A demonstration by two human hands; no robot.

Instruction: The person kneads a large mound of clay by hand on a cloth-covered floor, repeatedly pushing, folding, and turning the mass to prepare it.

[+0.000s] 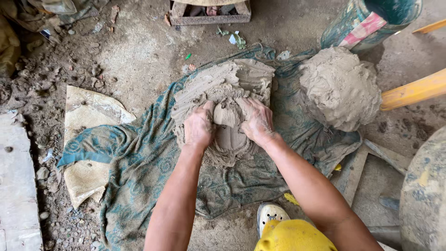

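Note:
A flattened mass of grey wet clay point(223, 88) lies on a teal patterned cloth point(144, 162) spread on the dirt floor. My left hand point(199, 126) and my right hand point(255, 120) are both caked in clay and press down into it side by side. Between them they squeeze a smaller lump of clay point(227, 115) pulled up from the mass. A smooth scooped hollow point(231, 139) shows just below the hands.
A big rough heap of clay point(341, 86) sits on the cloth at right. A yellow wooden bar point(413, 90), a painted drum point(367, 21), a wooden frame point(209, 14), a sack point(88, 139), a stone slab point(16, 186) and my shoe point(271, 214) surround the cloth.

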